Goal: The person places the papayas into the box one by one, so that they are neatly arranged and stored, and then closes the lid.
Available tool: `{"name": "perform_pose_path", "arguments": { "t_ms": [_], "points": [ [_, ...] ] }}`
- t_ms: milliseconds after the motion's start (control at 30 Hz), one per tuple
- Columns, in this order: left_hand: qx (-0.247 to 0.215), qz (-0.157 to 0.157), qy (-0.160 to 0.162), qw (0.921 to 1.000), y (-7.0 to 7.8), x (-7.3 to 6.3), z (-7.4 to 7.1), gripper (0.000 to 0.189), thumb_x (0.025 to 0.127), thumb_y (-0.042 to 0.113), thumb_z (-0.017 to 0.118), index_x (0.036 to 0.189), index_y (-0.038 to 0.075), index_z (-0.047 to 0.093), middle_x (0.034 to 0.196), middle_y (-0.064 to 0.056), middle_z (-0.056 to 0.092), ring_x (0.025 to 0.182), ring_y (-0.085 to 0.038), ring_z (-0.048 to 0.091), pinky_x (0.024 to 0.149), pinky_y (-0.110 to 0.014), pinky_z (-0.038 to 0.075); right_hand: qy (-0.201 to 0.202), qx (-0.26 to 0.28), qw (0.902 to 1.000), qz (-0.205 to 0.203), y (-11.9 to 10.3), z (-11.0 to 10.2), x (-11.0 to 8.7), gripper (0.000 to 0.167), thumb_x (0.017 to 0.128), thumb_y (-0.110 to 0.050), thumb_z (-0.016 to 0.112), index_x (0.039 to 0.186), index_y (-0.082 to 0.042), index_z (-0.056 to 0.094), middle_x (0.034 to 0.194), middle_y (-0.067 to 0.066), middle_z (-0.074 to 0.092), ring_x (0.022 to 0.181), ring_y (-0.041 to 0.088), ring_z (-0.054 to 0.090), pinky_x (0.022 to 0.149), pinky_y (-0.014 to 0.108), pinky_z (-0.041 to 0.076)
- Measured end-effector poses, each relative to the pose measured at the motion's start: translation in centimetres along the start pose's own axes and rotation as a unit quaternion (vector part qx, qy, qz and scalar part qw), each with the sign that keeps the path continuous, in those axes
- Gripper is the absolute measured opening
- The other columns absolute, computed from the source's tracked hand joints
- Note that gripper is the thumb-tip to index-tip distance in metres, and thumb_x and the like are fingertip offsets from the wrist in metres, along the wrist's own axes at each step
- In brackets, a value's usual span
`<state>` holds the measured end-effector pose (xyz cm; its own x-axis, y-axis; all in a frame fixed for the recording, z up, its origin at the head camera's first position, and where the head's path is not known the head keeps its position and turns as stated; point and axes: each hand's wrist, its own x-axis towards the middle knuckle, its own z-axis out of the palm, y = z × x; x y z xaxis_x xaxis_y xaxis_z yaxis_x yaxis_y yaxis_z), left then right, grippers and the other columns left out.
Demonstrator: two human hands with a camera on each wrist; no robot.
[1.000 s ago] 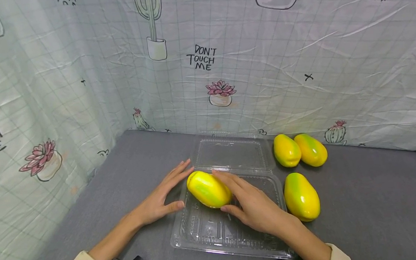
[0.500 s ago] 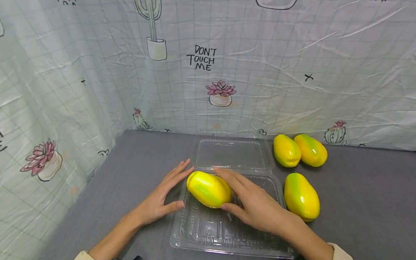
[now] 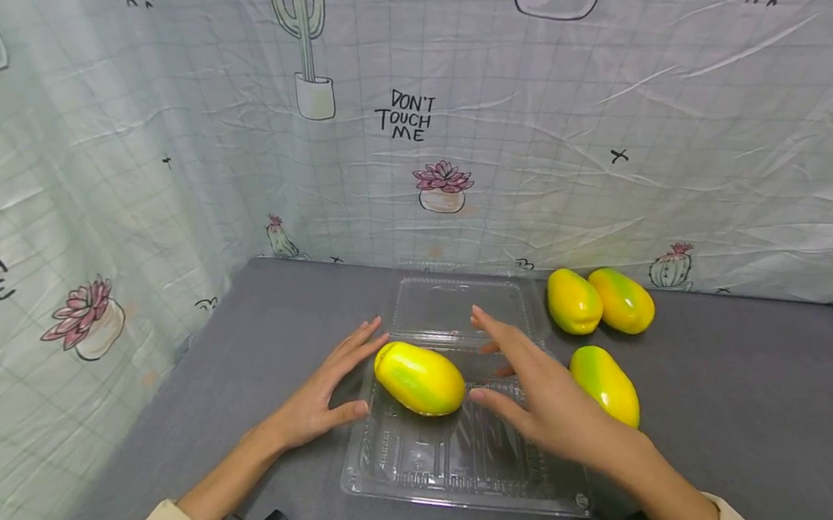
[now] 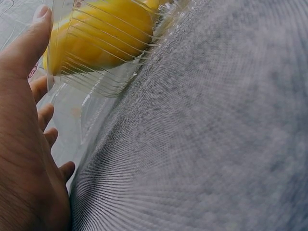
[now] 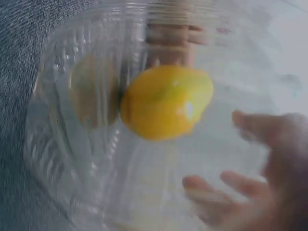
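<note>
A glossy yellow fruit with a green streak (image 3: 420, 379), like a mango or papaya, lies in the back left part of a clear plastic clamshell box (image 3: 445, 475). My left hand (image 3: 317, 399) is at the box's left side, thumb and fingers spread by the rim; in the left wrist view the fruit (image 4: 103, 36) shows through the box wall. To the right of the fruit, my right hand (image 3: 550, 394) hovers over the box with fingers extended, apart from the fruit. The right wrist view shows that gap between the blurred right hand (image 5: 250, 178) and the fruit (image 5: 166, 102).
The box's lid (image 3: 458, 302) lies folded back behind it. Two similar fruits (image 3: 574, 302) sit together at the back right. Another fruit (image 3: 605, 384) lies right of the box, partly hidden by my right hand. A printed curtain (image 3: 497, 160) hangs behind the grey tabletop (image 3: 746, 396).
My right hand has let go of the fruit in the box and moved away to the right, its fingers opening. That fruit and my left hand have stayed in place.
</note>
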<state>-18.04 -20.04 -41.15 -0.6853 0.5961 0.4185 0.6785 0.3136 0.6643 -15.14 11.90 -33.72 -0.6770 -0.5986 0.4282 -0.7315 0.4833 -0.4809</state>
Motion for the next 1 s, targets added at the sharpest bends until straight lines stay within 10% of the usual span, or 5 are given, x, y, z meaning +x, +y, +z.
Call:
{"name": "perform_pose_path", "arguments": {
  "t_ms": [700, 1000],
  "points": [
    [0.0, -0.006, -0.004, 1.0, -0.2, 0.0, 0.0, 0.076, 0.091, 0.051, 0.057, 0.152, 0.015, 0.028, 0.159, -0.008, 0.012, 0.143, -0.04, 0.004, 0.102, -0.071, 0.009, 0.107, -0.039, 0.9934, -0.015, 1.5, -3.7, -3.3, 0.093, 0.072, -0.001, 0.082, 0.149, -0.009, 0.031, 0.137, 0.003, 0.05, 0.106, 0.02, 0.057, 0.084, 0.021, 0.048],
    [0.004, -0.008, -0.002, 1.0, -0.2, 0.0, -0.1, 0.078, 0.091, 0.057, 0.053, 0.152, 0.016, 0.029, 0.158, -0.012, 0.013, 0.143, -0.04, 0.004, 0.102, -0.071, 0.009, 0.113, -0.033, 0.9918, 0.049, 2.2, -5.0, -5.1, 0.091, 0.071, 0.003, 0.08, 0.148, -0.012, 0.034, 0.132, 0.004, 0.052, 0.106, 0.011, 0.056, 0.086, 0.017, 0.047]
  ]
}}
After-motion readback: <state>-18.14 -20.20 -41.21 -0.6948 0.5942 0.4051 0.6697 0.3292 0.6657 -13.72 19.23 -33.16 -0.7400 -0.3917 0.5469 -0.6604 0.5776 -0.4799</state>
